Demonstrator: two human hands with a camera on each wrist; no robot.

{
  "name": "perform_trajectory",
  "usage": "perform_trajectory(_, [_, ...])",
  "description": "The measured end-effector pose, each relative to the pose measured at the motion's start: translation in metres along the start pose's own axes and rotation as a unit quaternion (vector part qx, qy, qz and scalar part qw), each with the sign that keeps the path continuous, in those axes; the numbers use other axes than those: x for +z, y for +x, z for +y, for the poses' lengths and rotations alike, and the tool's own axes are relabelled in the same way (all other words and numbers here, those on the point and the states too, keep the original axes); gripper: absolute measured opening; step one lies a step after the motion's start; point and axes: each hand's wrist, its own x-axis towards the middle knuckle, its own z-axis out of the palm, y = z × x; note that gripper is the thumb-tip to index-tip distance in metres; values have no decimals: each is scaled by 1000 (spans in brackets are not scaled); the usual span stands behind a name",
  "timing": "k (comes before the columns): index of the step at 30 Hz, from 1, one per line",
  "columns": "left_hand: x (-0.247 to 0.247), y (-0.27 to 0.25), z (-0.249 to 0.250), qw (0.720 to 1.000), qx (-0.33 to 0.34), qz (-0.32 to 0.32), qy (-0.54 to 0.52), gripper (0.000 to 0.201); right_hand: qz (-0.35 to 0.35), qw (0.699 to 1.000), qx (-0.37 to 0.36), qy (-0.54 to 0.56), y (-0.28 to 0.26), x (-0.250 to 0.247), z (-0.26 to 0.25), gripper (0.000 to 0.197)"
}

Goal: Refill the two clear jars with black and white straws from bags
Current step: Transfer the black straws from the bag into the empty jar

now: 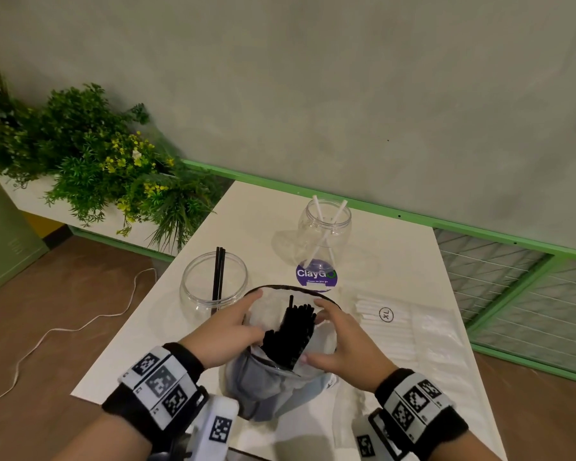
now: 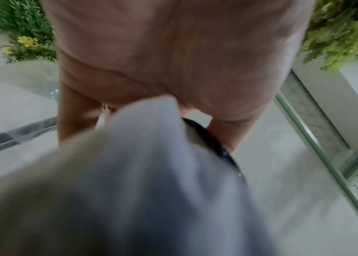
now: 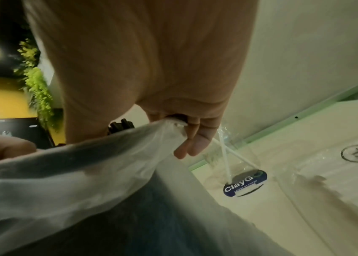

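A clear plastic bag (image 1: 273,380) of black straws (image 1: 293,331) stands upright at the table's near middle. My left hand (image 1: 243,319) grips the left side of its mouth and my right hand (image 1: 330,331) grips the right side, holding it wide. In the right wrist view my right hand's fingers (image 3: 186,147) curl round the bag's rim (image 3: 169,126). The near-left clear jar (image 1: 213,287) holds a few black straws. The far clear jar (image 1: 325,227) holds two crossed white straws (image 1: 326,224). The left wrist view is blurred, showing my palm over bag film (image 2: 151,173).
A flat clear bag of white straws marked XL (image 1: 409,327) lies to the right on the white table (image 1: 153,344). A purple ClayGo sticker (image 1: 316,276) sits beneath the far jar. Potted greenery (image 1: 90,161) stands left, a green rail (image 1: 479,227) behind.
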Motion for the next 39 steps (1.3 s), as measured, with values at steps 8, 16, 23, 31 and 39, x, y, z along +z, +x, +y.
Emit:
perform_trajectory(8, [5,10,5,997,-32,-34,-62,39,23,998,-33,39,6,13,9,78])
perform_trajectory(16, [2,-11,14,941,188,199,200,40,23,997,-39,63,6,21,10,69])
perform_trajectory(23, [13,-22,19,911,133,6,391,114,23,996,-12,80,18,29,14,95])
perform_trajectory(31, [-1,-9,-6,973,30,-19,227,83,-14,996,68,64,17,16,23,59])
perform_trajectory(39, [-4,-6,-7,978,50,41,198,31,124,988,-58,-69,6,7,-4,74])
